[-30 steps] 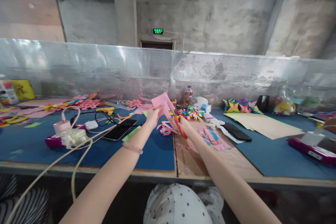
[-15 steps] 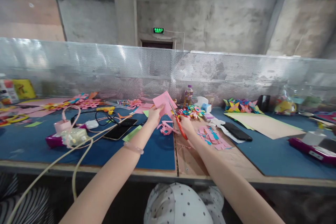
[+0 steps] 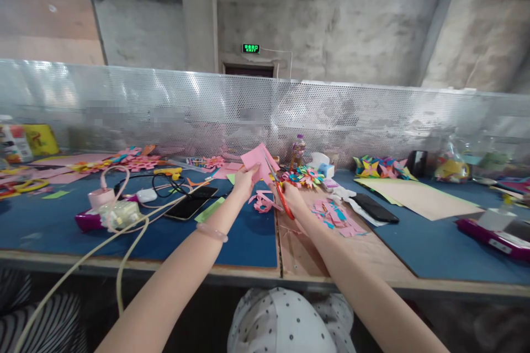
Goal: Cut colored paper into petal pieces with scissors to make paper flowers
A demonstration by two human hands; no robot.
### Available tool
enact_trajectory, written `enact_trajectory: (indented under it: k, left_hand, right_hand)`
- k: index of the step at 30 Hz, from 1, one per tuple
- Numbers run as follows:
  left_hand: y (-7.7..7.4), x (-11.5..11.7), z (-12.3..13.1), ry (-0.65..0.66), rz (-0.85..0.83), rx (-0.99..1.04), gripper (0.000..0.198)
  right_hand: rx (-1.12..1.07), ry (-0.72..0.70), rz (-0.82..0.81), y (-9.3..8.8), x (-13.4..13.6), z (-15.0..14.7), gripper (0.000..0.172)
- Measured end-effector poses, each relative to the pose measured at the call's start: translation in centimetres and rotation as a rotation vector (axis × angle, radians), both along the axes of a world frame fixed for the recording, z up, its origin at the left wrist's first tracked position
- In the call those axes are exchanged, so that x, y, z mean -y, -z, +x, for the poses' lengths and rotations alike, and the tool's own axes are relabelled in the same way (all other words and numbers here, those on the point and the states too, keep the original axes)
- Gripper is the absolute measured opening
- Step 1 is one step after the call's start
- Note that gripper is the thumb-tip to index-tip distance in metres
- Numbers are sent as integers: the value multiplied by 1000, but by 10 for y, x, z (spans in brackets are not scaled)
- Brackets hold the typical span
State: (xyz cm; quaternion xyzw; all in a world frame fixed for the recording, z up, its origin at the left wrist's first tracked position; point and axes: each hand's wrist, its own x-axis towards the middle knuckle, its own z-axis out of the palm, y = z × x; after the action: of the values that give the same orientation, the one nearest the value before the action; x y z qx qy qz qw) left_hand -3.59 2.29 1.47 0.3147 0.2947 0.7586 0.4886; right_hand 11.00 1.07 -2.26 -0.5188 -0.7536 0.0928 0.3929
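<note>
The left hand (image 3: 244, 183) pinches a pink paper sheet (image 3: 257, 159) by its lower edge, above the blue mat (image 3: 248, 234). The right hand (image 3: 293, 197) is closed through red-handled scissors (image 3: 282, 194), whose blades meet the sheet from 4 o'clock. The lettering on the green sign (image 3: 250, 48) at 12 o'clock is too small to read.

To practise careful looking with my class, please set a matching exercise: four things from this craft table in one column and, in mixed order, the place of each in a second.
Things
1. pink paper sheet
2. red-handled scissors
3. green exit sign
4. tan cardboard sheet

Places
A. high on the concrete wall
B. in the person's left hand
C. flat on the blue mat, far right
D. in the person's right hand

Pairs: 1-B, 2-D, 3-A, 4-C
</note>
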Motion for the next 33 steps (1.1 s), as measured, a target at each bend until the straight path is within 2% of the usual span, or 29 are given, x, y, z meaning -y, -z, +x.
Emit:
enact_trajectory:
  k: [12,18,25,33]
  left_hand:
    - [5,-6,-3,-26,84,-68,32]
    - [5,-6,-4,-45,162,-178,33]
    - [4,-3,-1,5,163,-208,31]
    - [8,-7,-2,-80,84,-256,25]
  right_hand:
    - [-2,4,-84,-5,-1,0,43]
    - [0,16,-79,-5,-1,2,38]
    - [48,36,-34,-7,-2,3,36]
    - [149,77,-101,-9,-6,4,33]
